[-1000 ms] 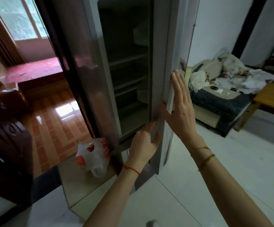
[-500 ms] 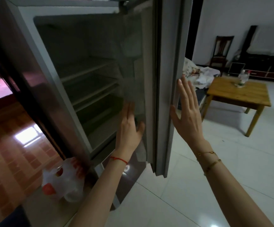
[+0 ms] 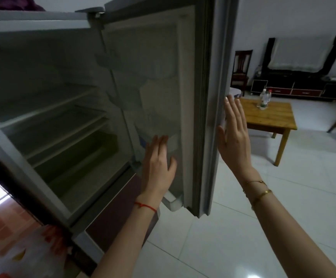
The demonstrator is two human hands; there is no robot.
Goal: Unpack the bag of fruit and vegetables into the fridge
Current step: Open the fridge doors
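Both our hands are flat with straight fingers. Our left hand (image 3: 159, 165) presses on the inside of the fridge door (image 3: 163, 87), down low. Our right hand (image 3: 234, 135) lies on the door's outside edge. We see the open fridge (image 3: 42, 101) to the left with bare shelves (image 3: 50, 119). The bag of fruit and vegetables (image 3: 20, 255) sits on the floor, near and left, just beside the fridge. Far right stands a wooden table (image 3: 269, 119) with bottles (image 3: 264, 98).
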